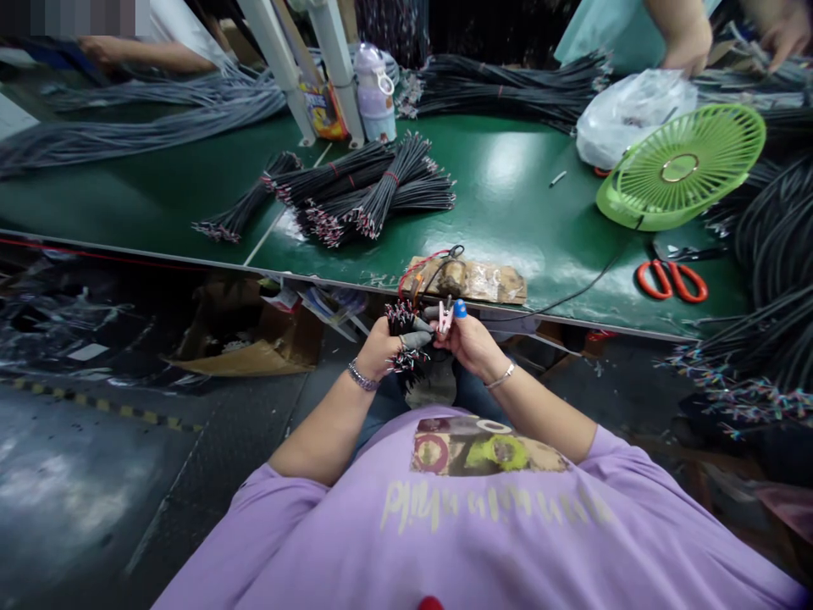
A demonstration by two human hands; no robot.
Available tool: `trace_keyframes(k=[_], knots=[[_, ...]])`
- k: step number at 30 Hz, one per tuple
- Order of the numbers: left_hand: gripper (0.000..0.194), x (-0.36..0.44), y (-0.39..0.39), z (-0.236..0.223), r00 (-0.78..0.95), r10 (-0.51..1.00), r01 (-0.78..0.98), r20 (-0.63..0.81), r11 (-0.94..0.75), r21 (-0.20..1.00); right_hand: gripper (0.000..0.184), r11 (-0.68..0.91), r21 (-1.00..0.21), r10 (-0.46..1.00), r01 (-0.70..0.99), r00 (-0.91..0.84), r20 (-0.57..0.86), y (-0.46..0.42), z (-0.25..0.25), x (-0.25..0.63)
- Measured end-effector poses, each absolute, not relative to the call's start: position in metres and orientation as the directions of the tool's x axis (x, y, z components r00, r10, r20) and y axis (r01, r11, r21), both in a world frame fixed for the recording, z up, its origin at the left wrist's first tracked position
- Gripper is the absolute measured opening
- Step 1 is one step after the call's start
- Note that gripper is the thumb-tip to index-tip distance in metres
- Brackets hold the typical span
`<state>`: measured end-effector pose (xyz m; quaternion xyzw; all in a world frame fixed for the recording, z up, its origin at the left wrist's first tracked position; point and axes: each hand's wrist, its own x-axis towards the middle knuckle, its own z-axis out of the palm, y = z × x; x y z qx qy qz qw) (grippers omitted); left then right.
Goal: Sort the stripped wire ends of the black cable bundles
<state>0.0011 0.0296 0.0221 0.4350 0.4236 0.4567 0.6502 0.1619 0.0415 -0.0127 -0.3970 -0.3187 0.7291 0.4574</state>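
At the table's front edge, my left hand (381, 349) is closed round a bundle of short black cables (401, 318) with stripped red and white wire ends; grey finger covers are on some of its fingers. Close beside it, my right hand (473, 343) is closed, with a small pale pink clip (444, 320) at its fingertips. A blue cover (460, 308) sits on its thumb. What else lies between the fingers is too small to make out. Just beyond both hands is a taped cardboard piece (492, 281) with a red and a black wire running from it.
Tied bundles of black cable (381, 182) lie on the green table (508, 186). To the right are orange-handled scissors (673, 280), a green fan (683, 165), a plastic bag (628, 114) and long cables (781, 254). A bottle (376, 93) stands behind. Co-workers' arms show across the table.
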Motion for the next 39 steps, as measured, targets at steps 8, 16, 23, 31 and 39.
trace_keyframes(k=[8,16,23,31,39], knots=[[0.023,0.004,0.03,0.016,0.24,0.96,-0.184,-0.143,0.19,0.964,0.042,-0.5,-0.608,0.859,-0.617,-0.265,-0.438,0.047,-0.011,0.153],[0.025,0.007,0.033,0.009,0.239,0.96,-0.205,-0.144,0.195,0.959,0.049,-0.509,-0.616,0.859,-0.601,-0.312,-0.406,0.043,-0.012,0.154],[0.027,0.003,0.025,0.016,0.242,0.954,-0.152,-0.174,0.215,0.965,0.053,-0.567,-0.597,0.824,-0.567,-0.391,-0.411,0.036,-0.013,0.167],[0.028,-0.001,0.016,0.005,0.258,0.954,0.039,-0.149,0.144,0.989,0.044,-0.685,-0.523,0.728,-0.507,-0.494,-0.475,0.015,-0.016,0.177],[0.035,-0.001,0.013,0.002,0.357,0.91,0.019,-0.213,0.221,0.975,0.029,-0.41,-0.856,0.882,-0.314,-0.376,-0.284,0.004,-0.02,0.175]])
